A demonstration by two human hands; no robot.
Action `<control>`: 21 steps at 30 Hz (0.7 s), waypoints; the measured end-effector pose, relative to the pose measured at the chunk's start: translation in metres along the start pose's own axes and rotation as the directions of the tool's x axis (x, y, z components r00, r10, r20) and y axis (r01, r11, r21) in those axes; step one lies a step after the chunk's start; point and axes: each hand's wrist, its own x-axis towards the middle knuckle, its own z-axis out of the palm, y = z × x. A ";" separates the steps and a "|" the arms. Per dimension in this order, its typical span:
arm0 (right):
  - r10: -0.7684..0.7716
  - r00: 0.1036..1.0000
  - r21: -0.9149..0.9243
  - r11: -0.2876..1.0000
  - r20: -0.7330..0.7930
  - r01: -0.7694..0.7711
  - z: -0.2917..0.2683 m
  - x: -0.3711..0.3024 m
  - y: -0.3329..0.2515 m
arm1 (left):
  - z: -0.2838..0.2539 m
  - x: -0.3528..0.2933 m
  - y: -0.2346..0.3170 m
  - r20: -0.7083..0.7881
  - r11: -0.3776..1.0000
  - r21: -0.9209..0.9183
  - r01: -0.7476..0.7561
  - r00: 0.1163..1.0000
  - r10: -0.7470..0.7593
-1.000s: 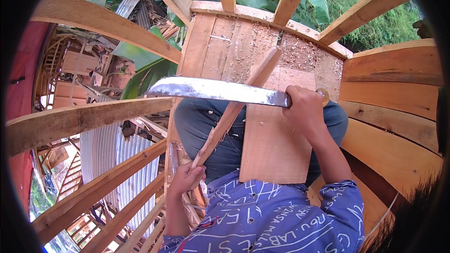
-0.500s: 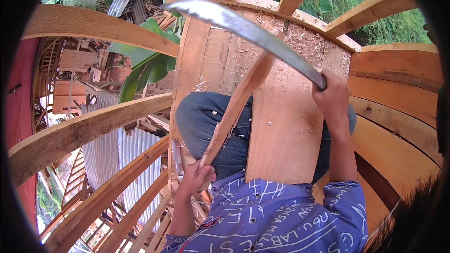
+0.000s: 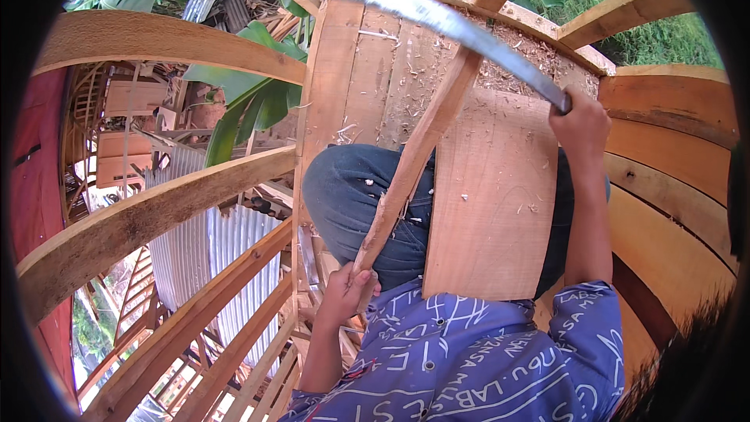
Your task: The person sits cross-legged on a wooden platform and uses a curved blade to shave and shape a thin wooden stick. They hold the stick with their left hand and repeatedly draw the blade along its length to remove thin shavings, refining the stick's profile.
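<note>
Plank platform (image 3: 336, 94) spreads beyond both hands, under the seated person; timber side wall (image 3: 672, 223) stands to the right of the right hand; rails (image 3: 156, 215) run out to the left of the left hand, with corrugated metal sheet (image 3: 242, 236) seen through the gaps.

Blue shirt (image 3: 461, 355) lies nearer the body than either hand; white hand-drawn-style capitals and lines cover it, running at several angles, partly legible, partly lost in folds. Dark jeans (image 3: 344, 203) show between the hands, knees bent outward.

Flat board (image 3: 492, 187) rests across the lap, between the hands and clear of both; its near end meets the shirt; face pale, no lettering seen on it.

Stick (image 3: 418, 152) slants away from the left hand, passing left of the board; its far end goes behind the blade; whether blade and wood touch, cannot tell.

Machete (image 3: 476, 37) extends from the right hand, forward and leftward, curved tip farthest out; blade slightly blurred; handle mostly hidden by the fist.

Left hand (image 3: 346, 291): closed around the stick's near end; right hand (image 3: 582, 121): fist wrapped on the machete handle, farther forward than the left.

Shavings (image 3: 531, 41) litter the platform ahead of the hands; small pale chip (image 3: 464, 197) sits on the board.
</note>
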 end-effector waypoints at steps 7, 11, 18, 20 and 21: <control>0.037 0.998 0.119 0.992 0.059 -0.044 -0.022 -0.014 -0.007 | 0.006 0.001 0.000 -0.059 1.000 0.012 0.009 0.998 -0.008; -0.325 0.942 0.318 0.905 0.088 0.282 -0.004 -0.036 -0.062 | 0.015 -0.001 0.003 -0.120 0.999 0.033 -0.003 0.993 0.007; -0.312 0.950 0.254 0.917 -0.023 0.307 0.012 -0.021 -0.039 | 0.016 0.001 0.011 -0.110 0.985 0.171 -0.005 0.994 0.024; -0.175 0.984 0.157 0.973 0.014 0.171 0.009 -0.015 -0.022 | 0.013 -0.002 0.003 -0.124 0.991 0.133 -0.004 0.992 0.021; -0.099 0.995 0.105 0.990 0.024 0.096 0.008 -0.010 -0.012 | 0.013 -0.002 0.000 -0.128 0.993 0.119 -0.006 0.992 0.022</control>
